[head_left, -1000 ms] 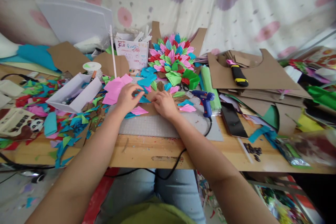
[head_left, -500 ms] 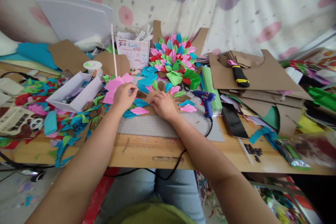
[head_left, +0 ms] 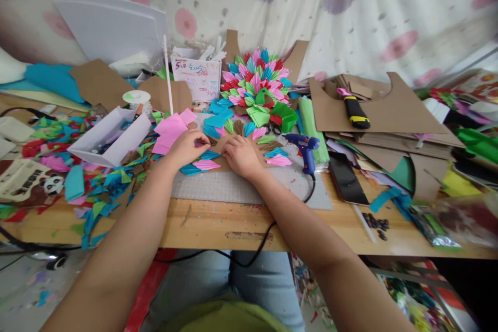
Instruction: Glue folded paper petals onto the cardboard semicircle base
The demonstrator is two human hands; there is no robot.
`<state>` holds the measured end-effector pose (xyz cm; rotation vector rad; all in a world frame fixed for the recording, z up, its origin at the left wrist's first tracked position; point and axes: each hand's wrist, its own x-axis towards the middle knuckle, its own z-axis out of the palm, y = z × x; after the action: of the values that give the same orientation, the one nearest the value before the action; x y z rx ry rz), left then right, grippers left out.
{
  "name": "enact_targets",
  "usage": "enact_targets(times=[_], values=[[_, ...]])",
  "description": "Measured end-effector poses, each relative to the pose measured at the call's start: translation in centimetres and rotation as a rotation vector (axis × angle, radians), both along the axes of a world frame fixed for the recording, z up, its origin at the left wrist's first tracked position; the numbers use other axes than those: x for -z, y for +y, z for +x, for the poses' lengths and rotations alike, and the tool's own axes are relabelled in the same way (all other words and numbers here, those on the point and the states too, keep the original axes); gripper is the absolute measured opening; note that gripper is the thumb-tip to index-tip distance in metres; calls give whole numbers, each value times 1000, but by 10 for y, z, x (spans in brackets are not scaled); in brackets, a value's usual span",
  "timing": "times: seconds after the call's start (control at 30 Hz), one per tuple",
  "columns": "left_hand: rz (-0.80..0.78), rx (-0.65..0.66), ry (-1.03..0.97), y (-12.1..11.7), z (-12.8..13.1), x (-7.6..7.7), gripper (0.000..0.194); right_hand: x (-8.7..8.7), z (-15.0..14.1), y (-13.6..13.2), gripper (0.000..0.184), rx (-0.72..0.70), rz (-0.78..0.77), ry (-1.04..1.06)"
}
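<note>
A fan of pleated crepe-paper petals, in blue, pink, green and brown, rings a brown cardboard piece (head_left: 223,142) on the grey cutting mat (head_left: 218,187). My left hand (head_left: 187,148) is at the fan's left side, thumb and fingers pinched together beside a brown petal and just above a blue petal (head_left: 209,155). Whatever may be in that pinch is too small to make out. My right hand (head_left: 241,154) rests on the cardboard with its fingers bent and close together; their tips hide what lies under them. Toward the front left lies a pink petal (head_left: 207,165).
A blue glue gun (head_left: 306,150) stands right of the fan, its cord running over the table edge. Behind is a finished-looking petal peacock (head_left: 257,80). Left are pink paper sheets (head_left: 169,132), a white box (head_left: 111,137) and scraps. A phone (head_left: 347,179) lies right.
My left hand has moved slightly right and down, closer to the petals at the fan's left side. My right hand stays almost still on the cardboard.
</note>
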<state>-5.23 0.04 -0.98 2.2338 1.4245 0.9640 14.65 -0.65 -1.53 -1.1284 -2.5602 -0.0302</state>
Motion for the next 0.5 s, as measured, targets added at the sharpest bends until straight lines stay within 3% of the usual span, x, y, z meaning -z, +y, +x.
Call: enact_targets(times=[0.2, 0.37, 0.5], values=[[23, 32, 63, 1, -5, 1, 10, 0, 0, 0, 20, 0, 12, -39], [-17, -157, 59, 3, -19, 0, 10, -1, -1, 0, 22, -26, 26, -71], [-15, -225, 43, 4, -25, 0, 12, -6, -3, -1, 24, -16, 32, -120]])
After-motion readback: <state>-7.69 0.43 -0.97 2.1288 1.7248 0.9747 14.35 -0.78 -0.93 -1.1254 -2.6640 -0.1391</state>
